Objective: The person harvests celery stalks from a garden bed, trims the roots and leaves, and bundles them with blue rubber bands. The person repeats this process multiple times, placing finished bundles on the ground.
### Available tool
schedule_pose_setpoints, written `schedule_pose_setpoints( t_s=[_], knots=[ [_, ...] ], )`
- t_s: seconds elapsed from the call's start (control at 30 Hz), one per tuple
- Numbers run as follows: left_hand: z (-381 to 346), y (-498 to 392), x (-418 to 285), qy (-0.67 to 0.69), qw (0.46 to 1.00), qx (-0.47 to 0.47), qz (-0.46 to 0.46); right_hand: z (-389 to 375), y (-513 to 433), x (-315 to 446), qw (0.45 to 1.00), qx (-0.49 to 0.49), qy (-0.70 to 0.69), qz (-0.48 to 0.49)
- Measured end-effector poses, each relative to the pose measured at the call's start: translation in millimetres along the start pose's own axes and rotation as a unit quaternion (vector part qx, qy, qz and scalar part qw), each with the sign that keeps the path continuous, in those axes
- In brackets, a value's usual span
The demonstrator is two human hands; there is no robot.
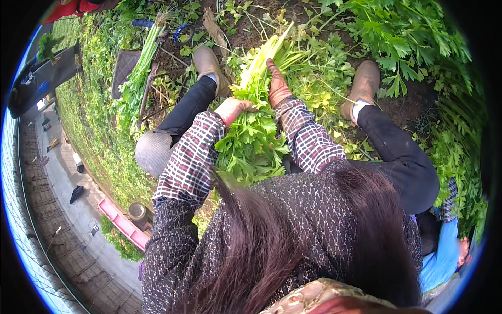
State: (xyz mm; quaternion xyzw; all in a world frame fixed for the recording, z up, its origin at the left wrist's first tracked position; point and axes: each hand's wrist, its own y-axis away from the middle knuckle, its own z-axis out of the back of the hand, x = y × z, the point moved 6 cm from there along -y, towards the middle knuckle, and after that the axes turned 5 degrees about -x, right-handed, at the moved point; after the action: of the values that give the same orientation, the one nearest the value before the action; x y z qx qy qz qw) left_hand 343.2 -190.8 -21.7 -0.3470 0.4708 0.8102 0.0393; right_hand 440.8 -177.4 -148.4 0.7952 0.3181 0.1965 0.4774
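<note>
Both hands hold one bunch of leafy celery (255,137) between the legs, its pale stalks pointing up and away and its leaves hanging towards the lap. My left hand (234,110) grips the bunch lower down, where the leaves begin. Higher up, my right hand (277,82) is closed on the right side of the stalks. A tied-looking bundle of celery (147,59) lies to the left, across a dark quilted pad (124,72). Near its root end is a roll of blue tape (183,34).
Loose stalks and leaves (321,86) litter the soil. Tall celery (396,35) stands at the right. A co-worker in a blue top (439,251) is at lower right; red clothing (68,10) shows at upper left. A pink trough (123,225) lies beside a concrete path (88,231).
</note>
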Motion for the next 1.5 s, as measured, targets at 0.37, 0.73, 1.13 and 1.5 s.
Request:
schedule_pose_setpoints(
  t_s=[0.37,0.73,1.13,1.5],
  knots=[
    [97.2,198.8,-108.1,0.078,0.959,-0.112,0.25,0.9,-82.6,120.8,0.986,-0.119,0.065,0.101],
    [137.1,275.4,-140.3,-0.603,0.754,-0.223,0.138,-25.9,61.4,121.9,0.77,0.024,0.569,0.289],
    [130.4,359.9,-76.7,-0.631,0.695,-0.329,0.098,-53.9,107.5,24.7,0.822,0.223,0.337,0.401],
    [98.5,362.2,-27.8,-0.633,0.651,-0.419,0.019,-126.5,216.3,4.8,0.328,0.156,0.615,0.7]
  ],
)
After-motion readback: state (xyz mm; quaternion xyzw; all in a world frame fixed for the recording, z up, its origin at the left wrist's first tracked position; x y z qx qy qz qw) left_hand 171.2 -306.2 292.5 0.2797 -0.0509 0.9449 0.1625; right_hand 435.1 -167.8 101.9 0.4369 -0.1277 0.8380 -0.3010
